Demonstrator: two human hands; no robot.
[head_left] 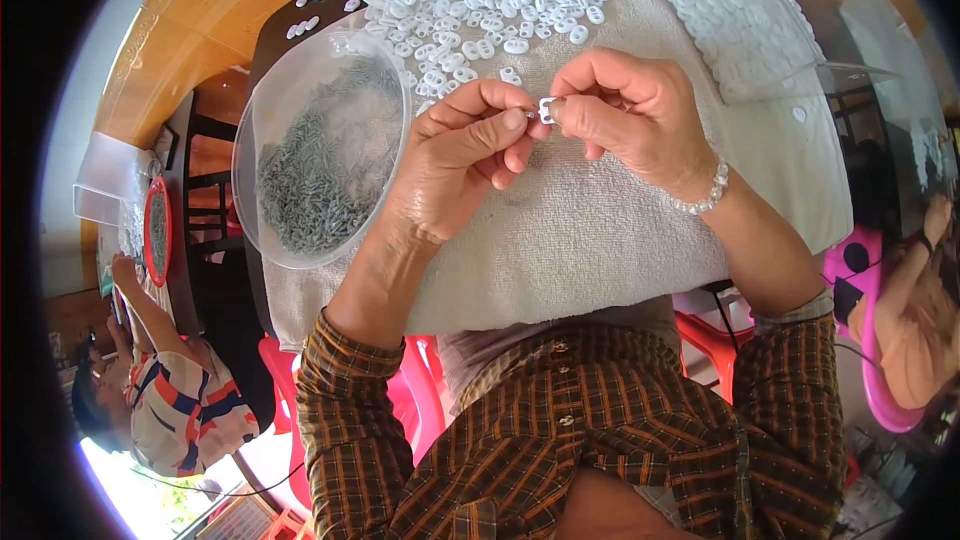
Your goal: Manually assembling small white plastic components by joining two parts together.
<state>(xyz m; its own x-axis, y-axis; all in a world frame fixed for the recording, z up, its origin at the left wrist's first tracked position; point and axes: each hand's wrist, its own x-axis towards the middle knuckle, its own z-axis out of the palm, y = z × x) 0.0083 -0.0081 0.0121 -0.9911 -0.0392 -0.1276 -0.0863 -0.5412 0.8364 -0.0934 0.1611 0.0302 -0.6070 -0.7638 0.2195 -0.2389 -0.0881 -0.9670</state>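
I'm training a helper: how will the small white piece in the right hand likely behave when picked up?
The small white piece is probably light, being little and plastic-looking. It seems stiff, undistorted where the right hand pinches it. Similar loose pieces lie flat on the towel, so it would likely slide rather than roll.

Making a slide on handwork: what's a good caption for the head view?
Above a beige towel, the left hand pinches a tiny part beside the white piece in the right hand.
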